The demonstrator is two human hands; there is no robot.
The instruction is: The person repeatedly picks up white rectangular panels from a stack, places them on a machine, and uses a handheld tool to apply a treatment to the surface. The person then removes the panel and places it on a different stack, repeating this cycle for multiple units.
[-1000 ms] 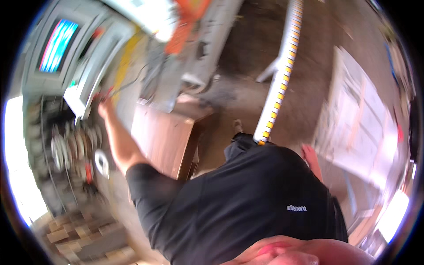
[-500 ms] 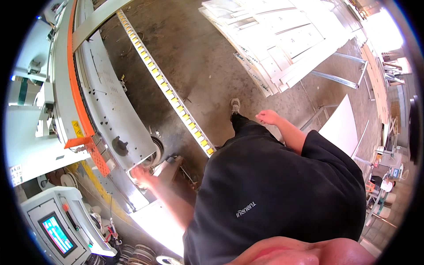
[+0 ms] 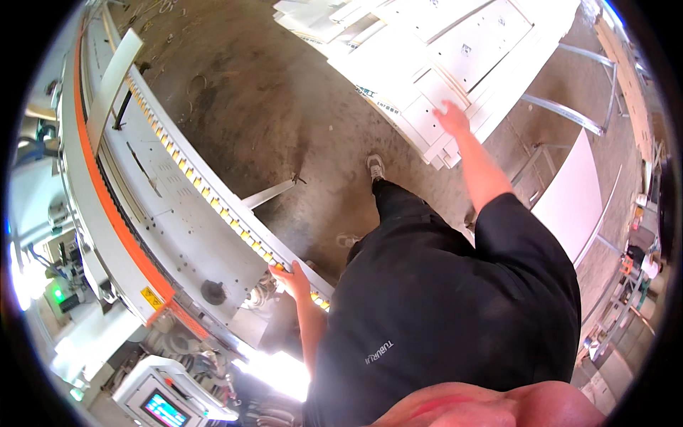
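Note:
My left hand (image 3: 292, 280) is at the near end of a long rail (image 3: 206, 191) set with a row of yellow rollers. Its fingers are closed over the rail's edge and the thumb points upward along it. Reaching out to the far right, my right hand (image 3: 451, 118) is over a stack of white boards (image 3: 420, 114), slightly blurred, with its fingers apart and nothing in them. Whether it touches the top board cannot be made out. A narrow white strip of board (image 3: 117, 78) lies across the machine bed at the far left.
The long machine (image 3: 160, 206) with an orange edge (image 3: 117, 228) runs along the left. Its control panel with a lit screen (image 3: 165, 409) stands at the lower left. Metal frames (image 3: 569, 114) and a leaning white sheet (image 3: 569, 199) are on the right. A rail support (image 3: 270, 193) juts over the floor.
My left hand has moved from the machine's near end onto the roller rail, which now lies closer alongside the machine. The right hand has stretched forward over the boards and opened. The view has shifted.

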